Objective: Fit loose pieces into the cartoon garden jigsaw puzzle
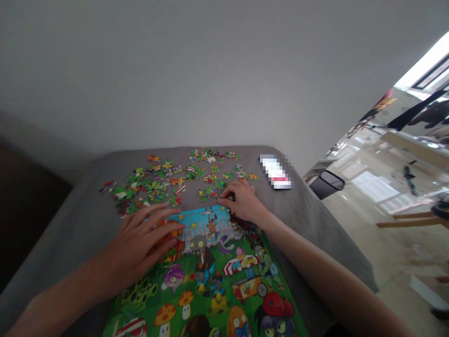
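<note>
A colourful cartoon jigsaw puzzle [210, 276], largely put together, lies on a grey table [70, 224] in front of me. My left hand [145, 241] rests flat on its upper left corner with the fingers stretched out and apart. My right hand [242, 199] sits at the puzzle's top edge, fingers curled down onto the pieces there; what they pinch, if anything, is hidden. Several loose puzzle pieces [164, 182] lie scattered beyond both hands across the far half of the table.
A blurred-out rectangular object [276, 171] lies at the table's far right corner. A plain grey wall stands behind the table. To the right, beyond the table edge, are a shiny floor, a dark bin [326, 183] and wooden furniture [410, 219].
</note>
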`<state>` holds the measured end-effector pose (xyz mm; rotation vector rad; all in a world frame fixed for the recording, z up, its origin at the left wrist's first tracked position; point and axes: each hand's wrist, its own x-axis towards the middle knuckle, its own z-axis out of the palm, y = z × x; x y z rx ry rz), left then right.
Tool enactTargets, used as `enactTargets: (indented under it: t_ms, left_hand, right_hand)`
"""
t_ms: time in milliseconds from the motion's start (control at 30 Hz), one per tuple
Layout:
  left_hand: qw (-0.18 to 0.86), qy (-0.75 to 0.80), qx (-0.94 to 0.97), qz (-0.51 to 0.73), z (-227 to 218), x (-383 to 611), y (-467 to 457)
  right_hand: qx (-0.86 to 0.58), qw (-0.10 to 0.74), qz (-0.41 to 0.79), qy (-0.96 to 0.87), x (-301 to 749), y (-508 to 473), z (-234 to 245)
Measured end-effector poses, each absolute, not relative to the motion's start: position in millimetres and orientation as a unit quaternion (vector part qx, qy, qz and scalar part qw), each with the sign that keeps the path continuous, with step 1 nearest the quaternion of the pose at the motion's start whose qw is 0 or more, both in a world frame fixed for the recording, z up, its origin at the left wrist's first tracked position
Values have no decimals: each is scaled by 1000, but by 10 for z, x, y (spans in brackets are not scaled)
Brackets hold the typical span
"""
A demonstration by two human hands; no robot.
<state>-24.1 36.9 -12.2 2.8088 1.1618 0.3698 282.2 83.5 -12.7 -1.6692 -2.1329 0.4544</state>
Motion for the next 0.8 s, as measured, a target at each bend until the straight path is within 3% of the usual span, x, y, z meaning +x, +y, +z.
enactTargets:
  t_ms: [300, 500, 667, 800]
  left_hand:
    - [8, 360, 929, 82, -263, -304, 465]
    - [5, 348, 935, 72, -331, -291, 531]
    - [18, 366, 923, 119, -285, -202, 447]
    - [40, 367, 918, 141, -242, -172, 415]
  right_hand:
    - [-615, 194, 139, -752, 2794, 822, -116]
    - [-569, 223, 224, -759, 2747, 866, -108]
    - [-423, 299, 376, -768, 3024, 737, 59]
    - [-351, 223, 481, -772, 3387, 536, 269]
